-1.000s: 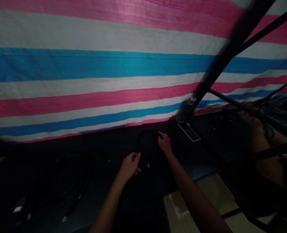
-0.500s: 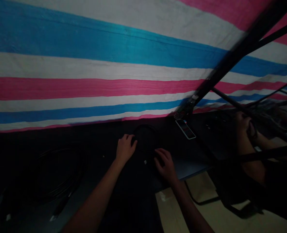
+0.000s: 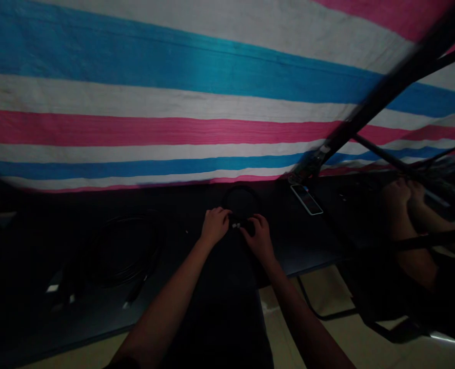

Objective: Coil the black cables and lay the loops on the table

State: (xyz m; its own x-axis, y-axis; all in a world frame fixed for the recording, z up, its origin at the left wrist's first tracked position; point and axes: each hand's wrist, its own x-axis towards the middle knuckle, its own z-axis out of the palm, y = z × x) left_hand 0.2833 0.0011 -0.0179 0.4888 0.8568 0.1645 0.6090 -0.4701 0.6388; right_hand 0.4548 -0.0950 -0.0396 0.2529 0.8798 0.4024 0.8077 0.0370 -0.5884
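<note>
A thin black cable (image 3: 243, 187) lies in a loop on the dark table, with two small pale metal plugs (image 3: 236, 225) close together at its near side. My left hand (image 3: 215, 226) is closed on the left side of the loop, fingertips beside the plugs. From the right, my right hand (image 3: 259, 237) pinches the cable just by the plugs, thumb and fingers curled in. Dim light hides exactly where the fingers meet the cable.
A larger coil of black cable (image 3: 114, 283) with pale plug ends lies left. A phone (image 3: 307, 199) rests right, near a black metal frame post (image 3: 350, 125). Striped sheeting (image 3: 173, 130) hangs behind the table (image 3: 289, 256). At far right are another person's hands (image 3: 404, 192).
Both hands have come closer together around the plugs. My right hand has closed in on the cable, and the two plugs now sit side by side. The view has shifted left.
</note>
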